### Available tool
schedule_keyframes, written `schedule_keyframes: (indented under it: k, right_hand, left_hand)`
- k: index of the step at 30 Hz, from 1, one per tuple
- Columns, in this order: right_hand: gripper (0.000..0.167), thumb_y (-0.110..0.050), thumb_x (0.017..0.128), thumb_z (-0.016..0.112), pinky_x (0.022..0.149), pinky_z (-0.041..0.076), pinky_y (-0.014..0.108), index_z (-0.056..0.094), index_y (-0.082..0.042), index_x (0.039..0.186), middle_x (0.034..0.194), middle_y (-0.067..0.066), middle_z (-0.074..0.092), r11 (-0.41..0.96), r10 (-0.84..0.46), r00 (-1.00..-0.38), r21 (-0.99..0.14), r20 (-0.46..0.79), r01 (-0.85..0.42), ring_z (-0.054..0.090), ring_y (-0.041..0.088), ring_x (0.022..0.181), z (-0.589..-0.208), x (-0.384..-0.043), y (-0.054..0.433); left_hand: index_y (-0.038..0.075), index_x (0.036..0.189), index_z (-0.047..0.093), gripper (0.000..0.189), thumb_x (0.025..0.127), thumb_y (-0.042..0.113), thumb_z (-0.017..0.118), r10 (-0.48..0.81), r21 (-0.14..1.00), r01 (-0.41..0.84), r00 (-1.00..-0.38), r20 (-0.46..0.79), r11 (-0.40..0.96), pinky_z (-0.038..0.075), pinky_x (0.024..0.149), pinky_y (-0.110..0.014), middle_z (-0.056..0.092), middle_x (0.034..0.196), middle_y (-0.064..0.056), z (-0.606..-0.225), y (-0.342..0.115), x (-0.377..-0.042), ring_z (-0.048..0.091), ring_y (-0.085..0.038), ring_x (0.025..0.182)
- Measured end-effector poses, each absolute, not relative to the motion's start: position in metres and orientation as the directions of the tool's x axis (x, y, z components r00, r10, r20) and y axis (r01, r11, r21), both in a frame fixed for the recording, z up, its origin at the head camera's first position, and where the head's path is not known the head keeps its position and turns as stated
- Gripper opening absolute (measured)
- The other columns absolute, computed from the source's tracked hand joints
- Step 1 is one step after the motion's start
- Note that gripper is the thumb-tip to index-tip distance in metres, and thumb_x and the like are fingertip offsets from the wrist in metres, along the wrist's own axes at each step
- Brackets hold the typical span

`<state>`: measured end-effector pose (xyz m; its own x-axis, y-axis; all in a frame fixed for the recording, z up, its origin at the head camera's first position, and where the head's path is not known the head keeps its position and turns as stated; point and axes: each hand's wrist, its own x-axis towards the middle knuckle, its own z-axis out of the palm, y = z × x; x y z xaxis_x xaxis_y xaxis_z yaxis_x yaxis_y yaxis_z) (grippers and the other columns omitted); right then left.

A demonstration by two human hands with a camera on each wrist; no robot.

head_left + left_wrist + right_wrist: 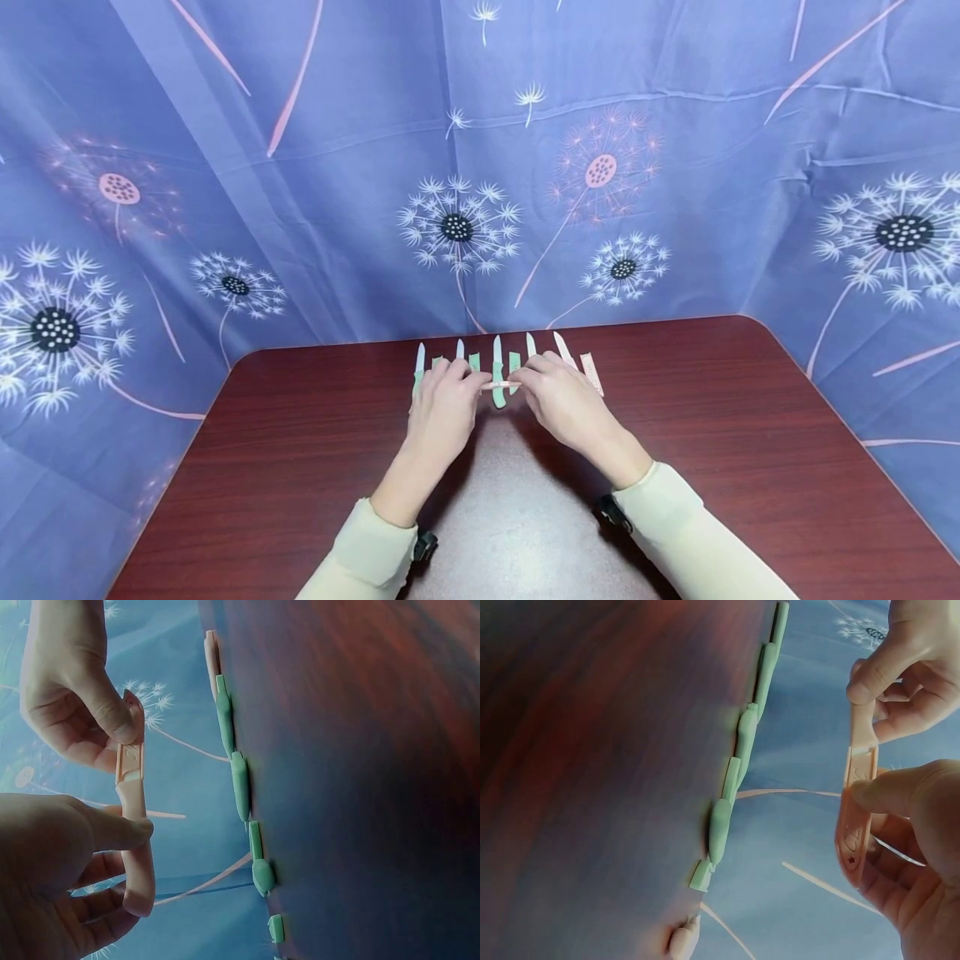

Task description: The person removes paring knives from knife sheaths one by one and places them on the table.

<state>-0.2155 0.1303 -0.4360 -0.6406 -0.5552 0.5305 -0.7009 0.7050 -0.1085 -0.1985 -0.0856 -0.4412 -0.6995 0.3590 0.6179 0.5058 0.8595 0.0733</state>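
Both hands meet over the row of knives, joined by a peach-coloured paring knife whose blade sits inside a matching blade cover. My left hand grips the handle between thumb and fingers. On the other end, my right hand pinches the cover, thumb flat on its face. Behind and beneath them on the table lie a green knife in the middle and a green cover beside it. The hands partly hide the other knives of the row.
Several bare blades point toward the back edge of the dark wooden table, among them the leftmost knife and the rightmost blade. A pink cover lies at the row's right end. A blue dandelion-print cloth hangs behind.
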Motion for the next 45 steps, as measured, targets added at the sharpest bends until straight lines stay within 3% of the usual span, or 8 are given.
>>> schedule_keyframes:
  k: [22, 32, 45]
  right_hand:
    - [0.022, 0.003, 0.091, 0.073, 0.078, 0.056, 0.035, 0.079, -0.010, 0.108, 0.099, 0.004, 0.069, 0.672, -0.592, -0.550, -0.016, 0.589, -0.740, 0.062, 0.025, 0.090, -0.4384, -0.2213, 0.1328]
    - [0.025, 0.004, 0.090, 0.074, 0.079, 0.055, 0.035, 0.079, -0.010, 0.110, 0.100, 0.004, 0.068, 0.668, -0.595, -0.531, 0.004, 0.604, -0.744, 0.061, 0.024, 0.091, -0.4361, -0.2193, 0.1319]
    - [0.024, 0.004, 0.094, 0.068, 0.079, 0.056, 0.037, 0.079, -0.008, 0.112, 0.102, 0.006, 0.068, 0.663, -0.585, -0.525, -0.007, 0.618, -0.748, 0.061, 0.026, 0.093, -0.4364, -0.2148, 0.1296]
  left_hand:
    - [0.013, 0.107, 0.083, 0.016, 0.091, 0.013, 0.084, 0.373, 0.006, 0.485, -0.679, 0.633, 0.874, 0.044, 0.064, -0.034, 0.062, 0.090, -0.005, -0.4451, -0.0787, -0.1988, 0.052, -0.027, 0.079]
    - [0.015, 0.109, 0.083, 0.028, 0.085, 0.000, 0.085, 0.392, -0.047, 0.471, -0.671, 0.630, 0.881, 0.045, 0.065, -0.034, 0.063, 0.093, -0.004, -0.4407, -0.0795, -0.1967, 0.053, -0.027, 0.082]
    - [0.016, 0.106, 0.082, 0.030, 0.082, -0.001, 0.086, 0.414, -0.100, 0.470, -0.635, 0.652, 0.877, 0.043, 0.062, -0.033, 0.063, 0.091, -0.005, -0.4393, -0.0834, -0.1951, 0.053, -0.028, 0.080]
